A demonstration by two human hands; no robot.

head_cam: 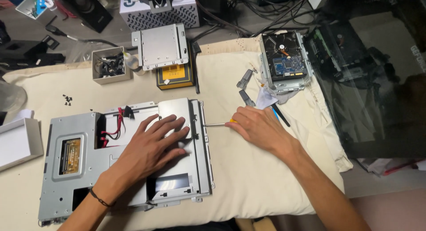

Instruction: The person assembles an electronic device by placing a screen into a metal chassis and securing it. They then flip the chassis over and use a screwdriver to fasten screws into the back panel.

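A grey metal chassis panel (71, 186) lies flat on a cream cloth, with red and black wires showing through a cut-out near its top. My left hand (153, 144) rests palm down on a silver drive cover (175, 110) mounted on the panel, fingers spread. My right hand (257, 126) grips a screwdriver (215, 124) with a yellow handle. Its shaft points left and its tip meets the right edge of the drive cover.
A bare hard drive in a metal bracket (284, 62) lies at the back right. A silver bracket (160, 46) sits on a yellow-black box. A small box of screws (110, 65), a white box (17, 142), loose screws (67, 99), and dark glass (377, 80) surround the cloth.
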